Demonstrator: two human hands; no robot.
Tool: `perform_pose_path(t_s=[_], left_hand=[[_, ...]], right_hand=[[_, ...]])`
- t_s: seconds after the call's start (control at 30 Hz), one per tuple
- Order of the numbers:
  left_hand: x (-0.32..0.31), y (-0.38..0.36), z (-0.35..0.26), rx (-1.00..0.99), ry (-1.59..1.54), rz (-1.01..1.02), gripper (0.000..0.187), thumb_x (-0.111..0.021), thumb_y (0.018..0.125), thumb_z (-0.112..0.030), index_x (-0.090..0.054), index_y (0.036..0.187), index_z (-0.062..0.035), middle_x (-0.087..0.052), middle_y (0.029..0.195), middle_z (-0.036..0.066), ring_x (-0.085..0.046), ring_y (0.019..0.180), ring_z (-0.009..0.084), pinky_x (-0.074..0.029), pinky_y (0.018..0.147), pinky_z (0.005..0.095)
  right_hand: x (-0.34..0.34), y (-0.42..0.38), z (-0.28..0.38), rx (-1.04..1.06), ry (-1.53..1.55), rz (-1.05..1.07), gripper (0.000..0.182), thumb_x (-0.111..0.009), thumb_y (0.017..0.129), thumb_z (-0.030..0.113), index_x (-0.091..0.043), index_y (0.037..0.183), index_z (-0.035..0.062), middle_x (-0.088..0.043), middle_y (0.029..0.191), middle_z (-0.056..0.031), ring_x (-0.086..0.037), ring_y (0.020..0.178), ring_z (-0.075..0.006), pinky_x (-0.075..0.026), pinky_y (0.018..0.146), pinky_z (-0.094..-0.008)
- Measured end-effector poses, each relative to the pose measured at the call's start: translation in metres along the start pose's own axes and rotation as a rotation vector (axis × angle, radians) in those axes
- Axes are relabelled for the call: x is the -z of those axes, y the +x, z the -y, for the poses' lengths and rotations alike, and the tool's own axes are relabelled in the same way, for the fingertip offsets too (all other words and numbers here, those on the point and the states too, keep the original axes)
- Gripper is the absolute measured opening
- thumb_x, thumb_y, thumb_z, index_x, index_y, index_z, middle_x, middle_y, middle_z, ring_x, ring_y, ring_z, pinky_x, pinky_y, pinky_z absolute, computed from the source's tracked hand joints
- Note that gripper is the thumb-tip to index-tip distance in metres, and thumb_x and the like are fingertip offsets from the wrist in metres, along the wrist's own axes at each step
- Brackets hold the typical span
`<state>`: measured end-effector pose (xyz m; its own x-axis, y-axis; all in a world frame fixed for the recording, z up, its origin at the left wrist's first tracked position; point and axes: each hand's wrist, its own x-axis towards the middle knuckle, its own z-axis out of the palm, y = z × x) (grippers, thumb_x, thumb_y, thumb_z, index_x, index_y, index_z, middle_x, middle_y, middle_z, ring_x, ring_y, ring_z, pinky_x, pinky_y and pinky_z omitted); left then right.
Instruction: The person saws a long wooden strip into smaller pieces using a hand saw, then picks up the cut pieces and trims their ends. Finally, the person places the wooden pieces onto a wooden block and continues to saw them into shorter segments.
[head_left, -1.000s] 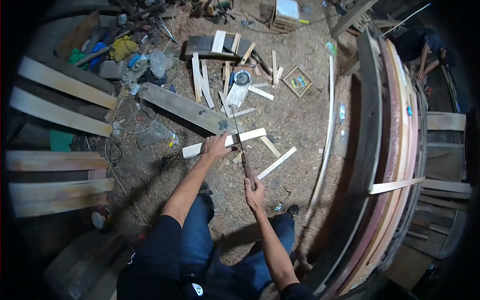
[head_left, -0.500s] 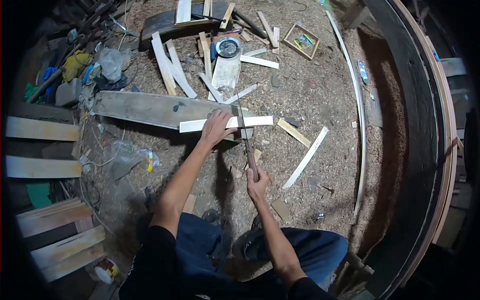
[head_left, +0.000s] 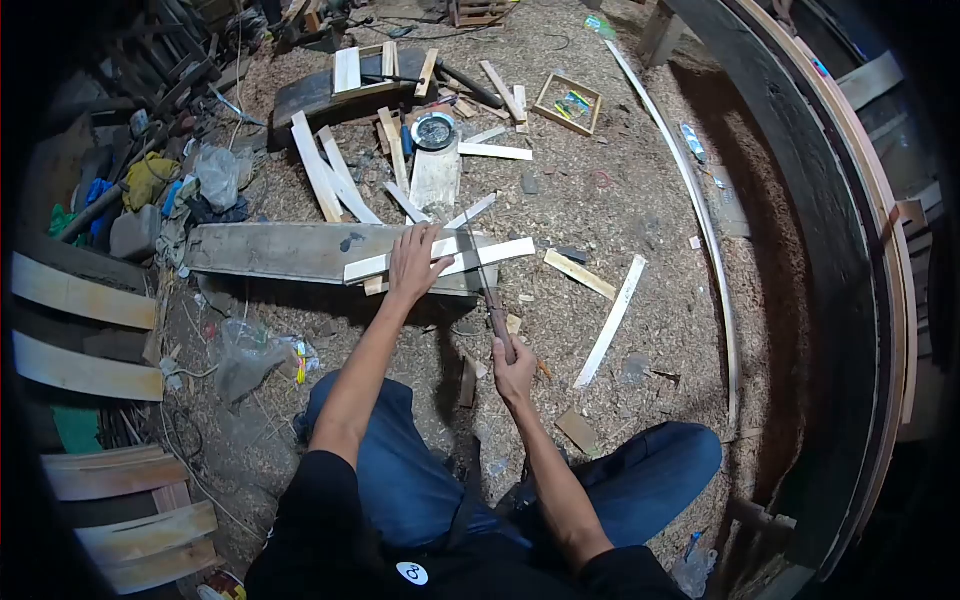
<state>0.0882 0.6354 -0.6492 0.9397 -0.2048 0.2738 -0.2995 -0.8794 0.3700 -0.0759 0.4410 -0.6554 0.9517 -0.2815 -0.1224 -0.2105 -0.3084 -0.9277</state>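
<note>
A long grey board [head_left: 280,250] lies across the ground in front of me. My left hand [head_left: 412,265] presses down with spread fingers on a pale wooden strip [head_left: 512,249], which lies on the board and juts past its right end. In my right hand [head_left: 514,370] is the dark handle of a hand saw [head_left: 499,314], gripped from below. The saw's thin blade points away from me and crosses the strip just right of my left hand. Whether the blade has cut into the wood is too small to tell.
Several pale strips [head_left: 318,170] lie beyond the board, near a round metal dish [head_left: 433,131] and a small wooden frame [head_left: 568,104]. Another strip [head_left: 611,322] rests on the right. A dark curved wall [head_left: 800,200] bounds the right side; stacked planks [head_left: 85,365] stand left.
The camera view has shifted, and my knees sit wider in it. The strip's right end now tilts upward a little, with another pale piece visible beside it under my left hand. The saw stays across the strip.
</note>
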Motion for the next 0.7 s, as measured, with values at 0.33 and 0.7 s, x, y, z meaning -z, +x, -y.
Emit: perform_pose_path(t_s=[0.33, 0.7], left_hand=[[-0.040, -0.012, -0.036, -0.083, -0.149, -0.045, 0.039, -0.077, 0.067, -0.032, -0.065, 0.099, -0.0120, -0.059, 0.099, 0.003, -0.051, 0.102, 0.0287, -0.044, 0.087, 0.0405], [-0.053, -0.005, -0.027, -0.153, -0.166, -0.060, 0.032, -0.074, 0.072, -0.034, -0.065, 0.099, -0.0169, -0.060, 0.102, -0.001, -0.050, 0.106, 0.0270, -0.043, 0.087, 0.0406]], right_hand=[[0.017, -0.005, -0.034, 0.068, -0.007, -0.044, 0.041, -0.058, 0.089, 0.038, -0.064, 0.101, -0.0009, -0.050, 0.060, -0.0040, -0.046, 0.056, -0.0139, -0.038, 0.053, -0.0307], [0.017, 0.001, -0.038, -0.036, 0.017, 0.073, 0.044, -0.057, 0.090, 0.042, -0.060, 0.086, -0.0026, -0.046, 0.064, -0.0030, -0.044, 0.062, -0.0131, -0.037, 0.057, -0.0307]])
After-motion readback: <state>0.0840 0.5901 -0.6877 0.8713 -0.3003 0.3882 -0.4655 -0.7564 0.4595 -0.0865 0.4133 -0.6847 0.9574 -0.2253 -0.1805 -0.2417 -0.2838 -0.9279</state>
